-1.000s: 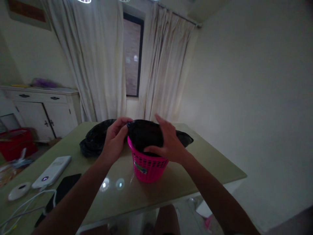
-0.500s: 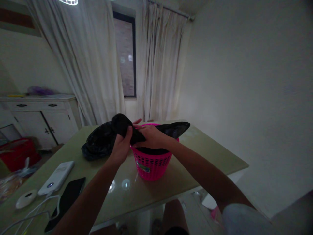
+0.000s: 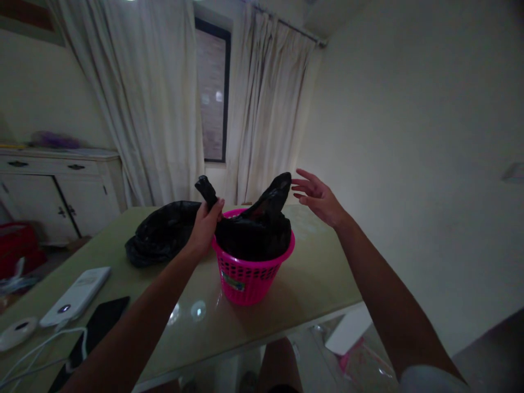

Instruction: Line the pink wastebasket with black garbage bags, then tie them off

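Observation:
A pink perforated plastic basket (image 3: 249, 284) stands upright on the table, with a black plastic bag (image 3: 254, 237) bunched inside it. My left hand (image 3: 207, 225) is closed round one gathered end of this bag at the basket's left rim, and a twisted tip sticks up out of the fist. The bag's other end rises to a point on the right. Beside that point my right hand (image 3: 317, 195) hovers with fingers spread, holding nothing; whether a fingertip touches the bag I cannot tell. The bottom of the bag is hidden by the basket.
Another crumpled black plastic bag (image 3: 161, 234) lies left of the basket. Nearer on the glossy table (image 3: 311, 295) are a white power bank (image 3: 77, 295), a black phone (image 3: 96, 333), a round white object (image 3: 18, 333) and white cables. A wall (image 3: 409, 136) borders the right.
My right hand has let go of the bag and moved right and up, its fingers opening. The bag's right end now stands higher. My left hand keeps hold of the left end.

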